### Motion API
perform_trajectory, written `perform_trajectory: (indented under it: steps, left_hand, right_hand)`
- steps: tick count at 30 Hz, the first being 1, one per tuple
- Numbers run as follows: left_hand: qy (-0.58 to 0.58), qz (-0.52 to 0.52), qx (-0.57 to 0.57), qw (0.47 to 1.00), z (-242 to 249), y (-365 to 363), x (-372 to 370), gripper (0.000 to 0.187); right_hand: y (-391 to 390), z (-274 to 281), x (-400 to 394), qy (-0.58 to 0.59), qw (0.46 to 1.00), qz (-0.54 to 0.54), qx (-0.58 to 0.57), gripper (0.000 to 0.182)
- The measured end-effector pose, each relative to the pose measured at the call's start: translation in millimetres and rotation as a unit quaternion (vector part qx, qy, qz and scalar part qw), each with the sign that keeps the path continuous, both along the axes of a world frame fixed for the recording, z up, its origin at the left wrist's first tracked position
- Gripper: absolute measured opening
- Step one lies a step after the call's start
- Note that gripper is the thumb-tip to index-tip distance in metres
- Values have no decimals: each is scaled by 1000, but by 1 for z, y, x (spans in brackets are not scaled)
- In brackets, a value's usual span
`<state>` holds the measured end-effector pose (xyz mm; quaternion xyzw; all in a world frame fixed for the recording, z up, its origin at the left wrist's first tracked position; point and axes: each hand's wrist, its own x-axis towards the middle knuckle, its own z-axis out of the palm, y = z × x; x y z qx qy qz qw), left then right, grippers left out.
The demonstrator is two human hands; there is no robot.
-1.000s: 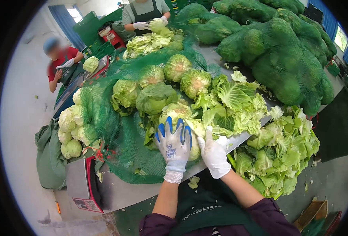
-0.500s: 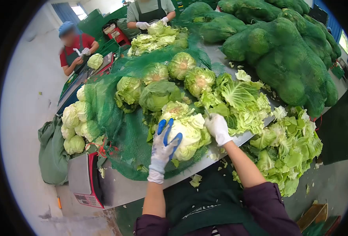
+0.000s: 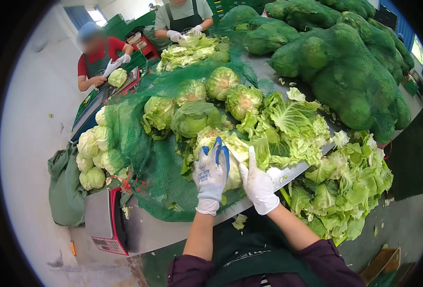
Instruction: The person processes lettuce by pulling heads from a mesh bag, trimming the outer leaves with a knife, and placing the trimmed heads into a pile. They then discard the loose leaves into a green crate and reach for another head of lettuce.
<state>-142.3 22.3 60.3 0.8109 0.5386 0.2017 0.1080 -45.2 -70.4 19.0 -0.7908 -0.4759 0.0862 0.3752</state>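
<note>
A pale cabbage (image 3: 233, 179), trimmed at the top and partly hidden, lies on green netting in front of me. My left hand (image 3: 213, 174), in a white glove with blue fingertips, holds its left side with long fingers over the top. Against its right side is my right hand (image 3: 259, 185) in a thin white glove, thumb on the cabbage and one finger pointing up. A loosened leaf (image 3: 260, 147) stands by that finger. The knife is not visible now. Several untrimmed cabbages (image 3: 195, 118) sit just behind on the netting.
Loose leaves (image 3: 292, 126) pile on the table's right, and more leaves (image 3: 338, 191) heap lower right. Full green net sacks (image 3: 345, 71) stand behind. Trimmed cabbages (image 3: 92, 148) and a scale (image 3: 99, 217) are at left. Two co-workers (image 3: 185, 19) work across the table.
My right hand has moved down and turned upright against the cabbage; the blade near it no longer shows. My left hand has shifted right, fingers closer together. A leaf now stands away from the cabbage.
</note>
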Motion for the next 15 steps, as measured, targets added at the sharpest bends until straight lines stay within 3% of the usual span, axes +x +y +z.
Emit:
perform_trajectory:
  steps: [6, 8, 10, 12, 14, 15]
  left_hand:
    - [20, 40, 17, 999, 0, -6, 12, 38]
    - [20, 40, 22, 999, 0, -11, 17, 38]
    - [68, 30, 18, 997, 2, -18, 22, 39]
    - [58, 24, 9, 998, 5, -25, 22, 39]
    - [21, -21, 91, 995, -13, -18, 10, 40]
    - [12, -28, 58, 998, -14, -12, 2, 42]
  right_hand:
    - [17, -3, 23, -99, 995, 14, -5, 57]
    - [27, -1, 38, -83, 996, 4, -28, 53]
    - [41, -21, 67, 21, 999, -45, 4, 55]
    - [49, -26, 92, 38, 999, -31, -10, 58]
    - [49, -19, 93, 66, 996, -17, -57, 59]
    - [43, -7, 82, 59, 996, -2, -60, 62]
